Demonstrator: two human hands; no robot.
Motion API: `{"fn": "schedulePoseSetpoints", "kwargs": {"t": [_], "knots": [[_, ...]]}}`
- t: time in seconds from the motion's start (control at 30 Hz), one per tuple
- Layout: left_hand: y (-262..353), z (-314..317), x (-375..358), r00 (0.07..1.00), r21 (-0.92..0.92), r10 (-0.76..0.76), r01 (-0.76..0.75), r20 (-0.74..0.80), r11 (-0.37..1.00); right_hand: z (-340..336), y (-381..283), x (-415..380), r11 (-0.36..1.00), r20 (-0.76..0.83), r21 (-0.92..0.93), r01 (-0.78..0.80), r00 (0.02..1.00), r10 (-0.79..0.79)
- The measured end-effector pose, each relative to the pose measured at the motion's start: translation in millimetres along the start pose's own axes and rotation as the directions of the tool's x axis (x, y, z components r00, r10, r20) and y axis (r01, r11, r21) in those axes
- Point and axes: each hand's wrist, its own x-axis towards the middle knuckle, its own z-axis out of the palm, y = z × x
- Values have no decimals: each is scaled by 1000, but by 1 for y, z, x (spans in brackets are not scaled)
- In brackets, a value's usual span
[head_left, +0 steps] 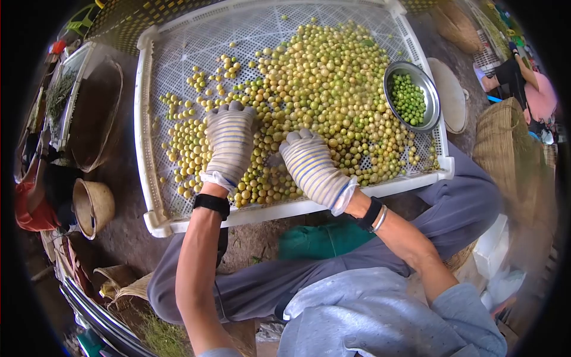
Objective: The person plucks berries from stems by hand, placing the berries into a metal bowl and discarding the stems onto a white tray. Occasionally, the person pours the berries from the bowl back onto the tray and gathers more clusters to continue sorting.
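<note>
Small round yellow-green fruits [333, 77] lie heaped and scattered over a white mesh tray [190, 59]. My left hand [231, 140], in a striped knitted glove with grey fingertips, rests palm down among the fruits left of the middle. Its fingers are stretched forward over them. Nearer the tray's front edge, my right hand [310, 166] wears a matching glove; its fingers are curled down, and whatever is under them is hidden. A metal bowl [436, 104] of greener round fruits [408, 98] stands in the tray's right side.
The tray sits above my knees [458, 196]. Woven baskets [499, 143] stand at the right and a tan bucket [92, 208] at the left. A green cloth bundle [321, 240] lies beneath the tray. Other people [538, 95] sit at the far right and far left.
</note>
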Motion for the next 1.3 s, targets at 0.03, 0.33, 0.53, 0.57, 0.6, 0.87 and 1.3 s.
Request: {"fn": "schedulePoseSetpoints", "kwargs": {"t": [0.03,0.33,0.53,0.57,0.6,0.87,1.3], "knots": [[-3,5,2,1000,-4,5,-5,4,1000,-7,6,-4,992,-10,126,-18,1000,19],[-4,-2,-4,982,-135,-59,35,-181,990,-65,146,-53,750,-455,616,-242,668,589],[14,-17,-3,981,-235,-154,124,-114,964,-55,177,-71,825,-436,463,-325,727,531],[21,-20,-5,979,-293,-114,60,-172,954,-51,162,-67,783,-411,579,-228,747,522],[31,-25,-8,981,-342,-94,32,-169,939,-40,143,-62,608,-304,788,-98,797,522],[106,-49,-38,991,-851,-124,107,50,514,-37,59,-48,171,-63,985,7,945,321],[151,-69,-135,895,-829,188,271,404,489,-6,33,-28,880,42,462,-107,994,99]]}}
